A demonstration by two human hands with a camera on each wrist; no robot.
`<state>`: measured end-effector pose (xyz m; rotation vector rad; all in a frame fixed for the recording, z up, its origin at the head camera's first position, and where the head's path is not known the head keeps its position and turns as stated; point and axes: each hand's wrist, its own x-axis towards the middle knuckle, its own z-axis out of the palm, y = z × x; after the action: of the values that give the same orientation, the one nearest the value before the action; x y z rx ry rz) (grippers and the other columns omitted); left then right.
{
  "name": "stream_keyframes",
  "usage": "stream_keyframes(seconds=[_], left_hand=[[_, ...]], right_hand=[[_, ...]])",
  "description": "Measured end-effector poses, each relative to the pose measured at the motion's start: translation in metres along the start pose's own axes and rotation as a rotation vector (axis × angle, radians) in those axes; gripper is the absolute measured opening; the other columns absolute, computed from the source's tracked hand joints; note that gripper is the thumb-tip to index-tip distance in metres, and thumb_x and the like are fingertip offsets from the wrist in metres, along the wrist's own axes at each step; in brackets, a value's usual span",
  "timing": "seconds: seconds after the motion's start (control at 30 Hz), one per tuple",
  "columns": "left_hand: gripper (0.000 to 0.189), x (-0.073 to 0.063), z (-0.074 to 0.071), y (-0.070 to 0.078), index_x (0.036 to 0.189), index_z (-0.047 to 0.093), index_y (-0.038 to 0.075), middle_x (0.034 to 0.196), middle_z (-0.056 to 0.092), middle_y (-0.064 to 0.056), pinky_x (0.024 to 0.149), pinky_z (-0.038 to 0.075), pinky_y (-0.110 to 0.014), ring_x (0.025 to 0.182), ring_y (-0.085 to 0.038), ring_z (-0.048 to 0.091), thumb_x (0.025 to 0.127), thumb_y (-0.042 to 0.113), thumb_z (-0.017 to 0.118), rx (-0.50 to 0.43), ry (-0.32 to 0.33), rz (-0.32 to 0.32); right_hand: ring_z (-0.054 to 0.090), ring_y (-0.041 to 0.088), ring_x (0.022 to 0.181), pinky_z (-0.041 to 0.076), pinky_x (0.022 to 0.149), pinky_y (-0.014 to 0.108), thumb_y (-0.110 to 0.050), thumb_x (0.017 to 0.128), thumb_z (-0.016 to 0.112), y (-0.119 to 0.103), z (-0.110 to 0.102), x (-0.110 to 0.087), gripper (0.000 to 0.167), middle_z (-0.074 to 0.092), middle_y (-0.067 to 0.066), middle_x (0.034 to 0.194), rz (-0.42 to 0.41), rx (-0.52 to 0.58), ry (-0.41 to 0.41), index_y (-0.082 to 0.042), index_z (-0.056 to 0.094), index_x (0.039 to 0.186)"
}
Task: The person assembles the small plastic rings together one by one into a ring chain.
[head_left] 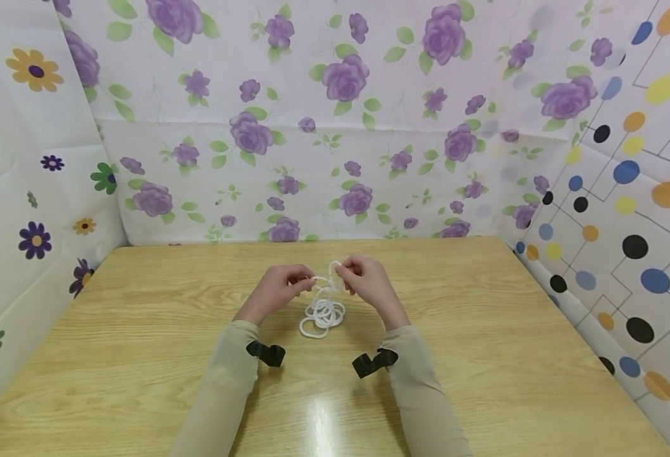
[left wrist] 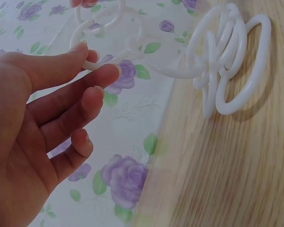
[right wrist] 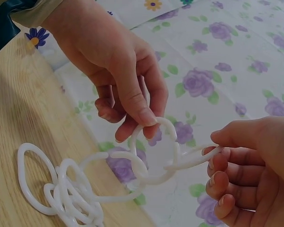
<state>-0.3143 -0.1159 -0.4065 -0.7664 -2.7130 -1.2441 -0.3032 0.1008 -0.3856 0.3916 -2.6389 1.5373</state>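
Floral backdrop [head_left: 306, 162] behind wooden table [head_left: 477, 355], white chain [head_left: 324, 311]

White chain [head_left: 324, 306]: we can't count the links where they heap over each other, and the right-wrist view chops the heap at its bottom edge.
Left hand [left wrist: 42, 113]: we lose its heel past the left edge; its thumb covers a bit of link.
Right hand [right wrist: 260, 165]: sliced by the right edge, and we get only fingertips [left wrist: 89, 3] atop the left-wrist view.
Sleeves [head_left: 214, 387]: we see both run off the bottom.
Black strap [right wrist: 2, 26]: cut at the left edge.
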Motion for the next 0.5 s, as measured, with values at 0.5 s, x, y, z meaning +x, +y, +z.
stream_keyframes(seconds=[0.5], left_hand=[[0.019,-0.0002,-0.0009,-0.0043,0.108,0.069,0.011,0.099,0.070,-0.008,0.068,0.047,-0.029,0.082,-0.019,0.059,0.090,0.018,0.069,0.016,-0.015,-0.096]], right_hand=[[0.061,0.011,0.056,0.047,0.057,0.024,-0.015,0.095,0.059,0.0022,-0.0022,0.0018,0.010,0.067,0.009,0.068,0.012,0.057,0.026,-0.006,0.061,0.093]])
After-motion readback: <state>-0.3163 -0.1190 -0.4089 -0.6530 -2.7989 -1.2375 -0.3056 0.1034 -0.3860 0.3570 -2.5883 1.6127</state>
